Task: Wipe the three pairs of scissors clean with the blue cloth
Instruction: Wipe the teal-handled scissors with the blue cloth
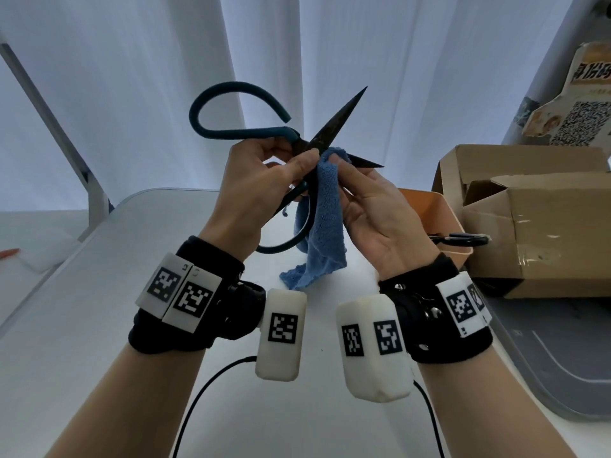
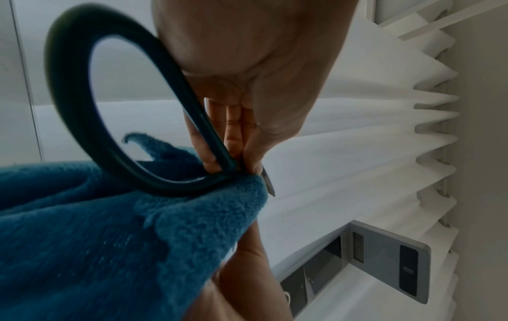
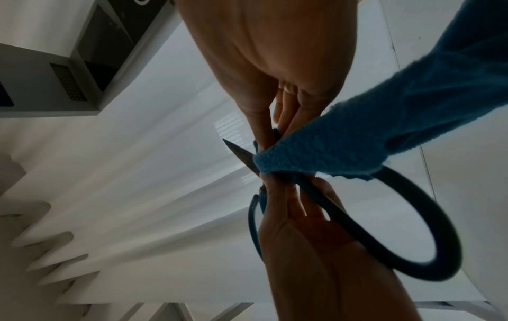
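Note:
A large pair of scissors point(image 1: 238, 132) with dark teal loop handles and dark blades is held up above the white table point(image 1: 99, 325), its blades spread apart. My left hand point(image 1: 264, 173) grips it at the pivot, where the handles point(image 2: 82, 121) meet. My right hand point(image 1: 357, 193) pinches the blue cloth point(image 1: 325, 223) around the lower blade near the pivot; the blade tip point(image 1: 373, 165) pokes out past the cloth point(image 3: 329, 147). The rest of the cloth hangs down between my wrists. Another pair of scissors point(image 1: 459, 239) with black handles lies across the rim of an orange tray point(image 1: 429, 206).
Open cardboard boxes point(image 1: 529, 219) stand at the right behind the orange tray. A grey tray point(image 1: 545, 358) lies at the near right. White curtains hang behind the table. Cables point(image 1: 198, 398) run from the wrist cameras over the near table.

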### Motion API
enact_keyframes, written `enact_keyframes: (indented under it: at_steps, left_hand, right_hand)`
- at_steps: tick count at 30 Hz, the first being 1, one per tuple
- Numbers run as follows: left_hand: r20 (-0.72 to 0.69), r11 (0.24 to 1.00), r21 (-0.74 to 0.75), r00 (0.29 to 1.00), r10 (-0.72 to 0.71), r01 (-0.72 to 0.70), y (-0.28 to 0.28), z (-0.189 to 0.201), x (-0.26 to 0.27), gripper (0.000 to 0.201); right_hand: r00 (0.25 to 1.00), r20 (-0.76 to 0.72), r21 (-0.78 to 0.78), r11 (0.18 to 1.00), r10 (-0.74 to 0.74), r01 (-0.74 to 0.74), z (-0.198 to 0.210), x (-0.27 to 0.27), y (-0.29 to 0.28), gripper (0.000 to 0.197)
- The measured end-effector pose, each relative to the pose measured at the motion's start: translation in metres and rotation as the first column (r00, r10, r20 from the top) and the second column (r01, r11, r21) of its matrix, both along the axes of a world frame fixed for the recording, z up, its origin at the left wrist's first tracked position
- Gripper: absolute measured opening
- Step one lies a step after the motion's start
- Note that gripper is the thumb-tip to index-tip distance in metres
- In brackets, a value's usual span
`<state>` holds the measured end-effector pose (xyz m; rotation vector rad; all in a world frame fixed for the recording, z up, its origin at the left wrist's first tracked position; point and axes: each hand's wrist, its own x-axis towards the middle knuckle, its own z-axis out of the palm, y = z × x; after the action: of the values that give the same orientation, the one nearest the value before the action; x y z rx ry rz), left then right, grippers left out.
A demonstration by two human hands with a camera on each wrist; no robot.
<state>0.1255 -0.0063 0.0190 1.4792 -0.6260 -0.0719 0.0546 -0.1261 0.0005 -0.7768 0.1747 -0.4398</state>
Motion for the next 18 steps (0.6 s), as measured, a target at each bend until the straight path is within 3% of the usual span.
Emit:
enact_keyframes:
  at_steps: [7,18]
  left_hand:
    - [-0.012,1.0,0.011,1.0,0.02,-0.02,0.0019,-0.0004,0.0035,0.022]
    - [-0.04,1.0,0.003,0.999,-0.016,0.016,-0.001,-0.0026,-0.0005,0.021]
  right_hand:
    - [1.0,0.009,0.003,1.0,-0.011,0.011,-0.0001,0.0019,0.0016,0.045]
    - [1.0,0.006,-0.053,0.999,-0.005,0.005,-0.0006,0.0022,-0.0027,0.054]
